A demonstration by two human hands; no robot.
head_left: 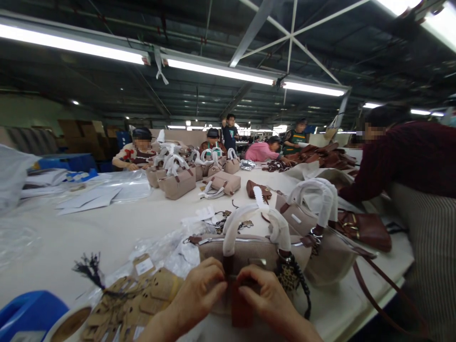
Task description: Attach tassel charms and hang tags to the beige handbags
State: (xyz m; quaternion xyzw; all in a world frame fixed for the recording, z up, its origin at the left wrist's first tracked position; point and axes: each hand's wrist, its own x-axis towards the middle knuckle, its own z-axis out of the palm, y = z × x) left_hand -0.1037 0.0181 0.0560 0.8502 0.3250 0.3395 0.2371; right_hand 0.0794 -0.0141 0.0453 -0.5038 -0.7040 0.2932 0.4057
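A beige handbag with white-wrapped handles stands on the white table right in front of me. My left hand and my right hand are both closed in a pinch on a small reddish-brown leather tab hanging at the bag's front. A leopard-print tassel dangles at the bag's right side. A second beige handbag stands just behind to the right.
A pile of brown paper tags with black strings lies at my left, beside a blue object. Clear plastic bags, more beige bags and several seated workers fill the far table. A person in a dark red sleeve leans in at right.
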